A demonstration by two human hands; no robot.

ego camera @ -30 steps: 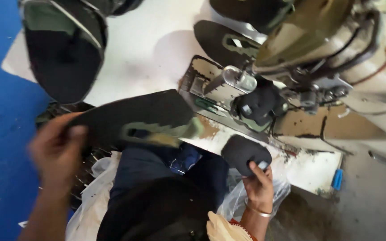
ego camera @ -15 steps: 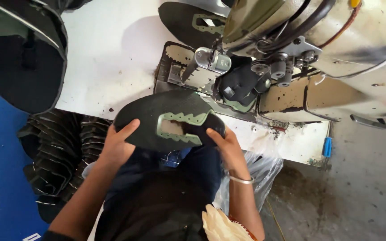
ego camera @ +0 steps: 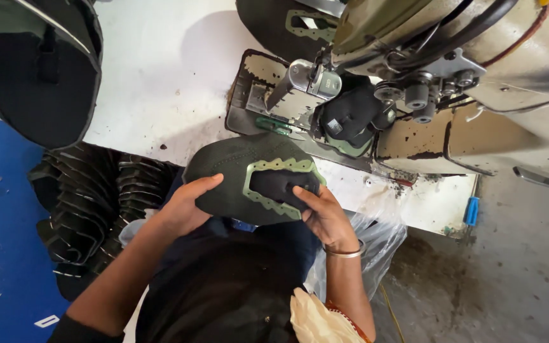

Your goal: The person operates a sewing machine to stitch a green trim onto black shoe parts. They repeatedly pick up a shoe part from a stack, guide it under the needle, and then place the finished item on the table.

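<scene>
A dark shoe-upper piece (ego camera: pixel 236 171) with a light green zigzag-edged trim (ego camera: pixel 281 166) is held over my lap, just in front of the sewing machine (ego camera: pixel 414 82). My left hand (ego camera: pixel 189 206) grips its left edge. My right hand (ego camera: pixel 322 213) presses a small dark oval patch (ego camera: pixel 281 185) into the green-framed opening, thumb on top. A metal bangle sits on my right wrist. The machine's presser area (ego camera: pixel 306 95) is just above the piece, not touching it.
A white worktable (ego camera: pixel 160 82) carries the machine. A large dark upper (ego camera: pixel 33 76) lies at the top left, another (ego camera: pixel 281 22) behind the machine. A stack of dark cut pieces (ego camera: pixel 90 197) stands at my left. A clear plastic bag (ego camera: pixel 376 238) hangs by my right wrist.
The dark piece came from my left hand alone to both hands. My right hand brought the small oval patch up and set it into the green-trimmed opening. The view tilted toward the machine.
</scene>
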